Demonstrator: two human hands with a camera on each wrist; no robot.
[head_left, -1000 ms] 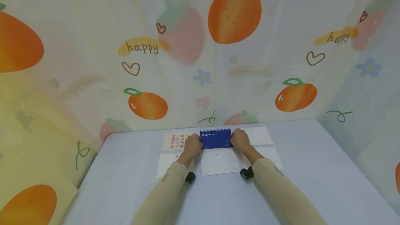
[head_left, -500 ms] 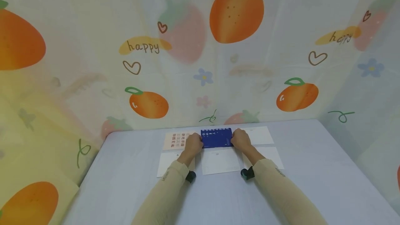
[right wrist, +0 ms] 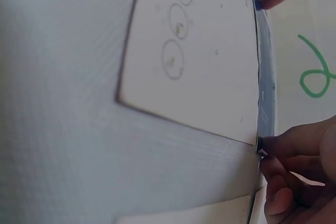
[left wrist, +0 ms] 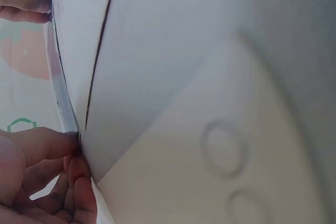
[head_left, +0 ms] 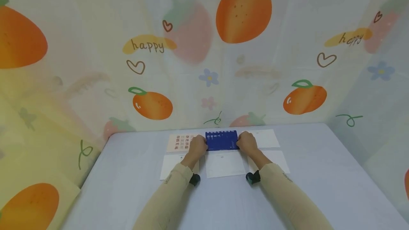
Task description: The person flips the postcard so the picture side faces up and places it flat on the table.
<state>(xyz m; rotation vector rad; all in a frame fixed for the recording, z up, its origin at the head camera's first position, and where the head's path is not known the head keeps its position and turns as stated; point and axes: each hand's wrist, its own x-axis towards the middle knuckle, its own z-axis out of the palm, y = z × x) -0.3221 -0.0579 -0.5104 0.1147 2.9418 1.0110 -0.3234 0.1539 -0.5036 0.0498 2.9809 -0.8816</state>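
A dark blue postcard-like card (head_left: 222, 140) with white lettering sits at the back middle of a group of cards. My left hand (head_left: 198, 146) pinches its left edge, while my right hand (head_left: 247, 143) pinches the right edge. Seen edge-on in the left wrist view, the card is a thin strip between thumb and curled fingers of my left hand (left wrist: 47, 174). The right wrist view has my right hand (right wrist: 302, 163) pinching the near corner of that strip. A white card (head_left: 224, 165) lies directly in front of the blue one.
To the left, a cream card (head_left: 178, 143) with red lettering lies partly behind my left hand, above a white card (head_left: 169, 166). On the right are a back white card (head_left: 267, 138) and a front one (head_left: 277, 160). A fruit-print curtain (head_left: 223, 95) hangs behind the table (head_left: 127, 184).
The head view has shifted very slightly. Both hands keep their pinch on the blue card, which stays in practically the same place.
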